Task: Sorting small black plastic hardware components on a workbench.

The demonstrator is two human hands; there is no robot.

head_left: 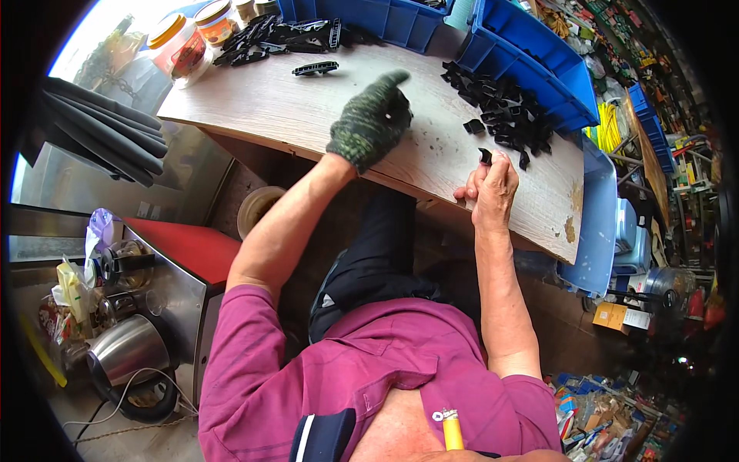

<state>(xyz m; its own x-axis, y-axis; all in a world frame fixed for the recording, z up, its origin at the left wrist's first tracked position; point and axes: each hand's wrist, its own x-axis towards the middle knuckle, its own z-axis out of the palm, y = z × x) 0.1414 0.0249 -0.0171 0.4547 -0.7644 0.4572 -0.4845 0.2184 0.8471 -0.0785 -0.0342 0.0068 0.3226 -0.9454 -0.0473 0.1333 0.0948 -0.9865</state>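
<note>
My left hand (372, 122), in a dark green knitted glove, hovers over the near middle of the wooden table (431, 146). One finger stretches forward; the others curl partly out of sight, and I see nothing held. Bare, my right hand (493, 189) is closed at the near edge, pinching a small black plastic piece (485, 156) between thumb and finger. Beyond it lies a loose pile of similar small black pieces (512, 115). A single long black slotted plastic part (315, 68) rests farther back, in front of a heap of long black parts (269, 37).
Blue plastic bins (531, 65) line the table's back and right. Tubs with orange lids (175, 48) stand at the back left. A light blue container (593, 223) sits off the right edge. At lower left are a red-topped cabinet (188, 246) and a steel kettle (131, 350).
</note>
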